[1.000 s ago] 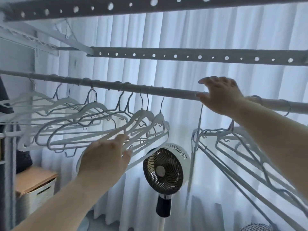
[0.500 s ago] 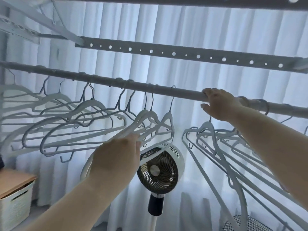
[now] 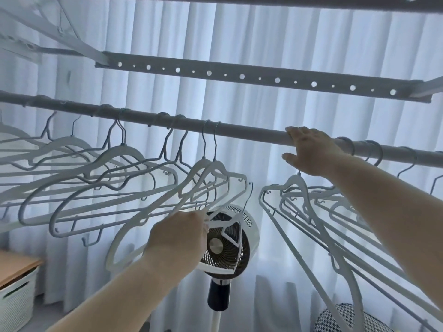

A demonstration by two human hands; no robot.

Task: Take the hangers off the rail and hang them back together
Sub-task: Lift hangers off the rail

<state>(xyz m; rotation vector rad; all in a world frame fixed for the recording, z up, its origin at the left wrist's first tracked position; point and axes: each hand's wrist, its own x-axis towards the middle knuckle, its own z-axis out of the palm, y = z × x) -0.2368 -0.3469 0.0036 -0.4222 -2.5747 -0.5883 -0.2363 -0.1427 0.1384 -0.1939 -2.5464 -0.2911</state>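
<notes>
A grey rail [image 3: 251, 133] runs across the view, sloping down to the right. Several white hangers [image 3: 100, 178] hang along its left half. My left hand [image 3: 179, 233] is shut on one white hanger [image 3: 223, 236] that is off the rail, its hook pointing up in front of the fan. On the right, a bunch of white hangers [image 3: 311, 212] hangs close together under my right hand [image 3: 309, 149], which rests on the rail with fingers curled over it where their hooks meet it.
A white fan [image 3: 227, 245] on a stand is behind the held hanger. White curtains fill the background. Perforated rack bars [image 3: 239, 75] run overhead. A white basket [image 3: 16, 300] with a wooden lid sits at the lower left, a patterned cushion [image 3: 340, 319] at the lower right.
My left hand has pulled one hanger off the rail and lowered it in front of the fan. My right hand has stayed on the rail by the right bunch.
</notes>
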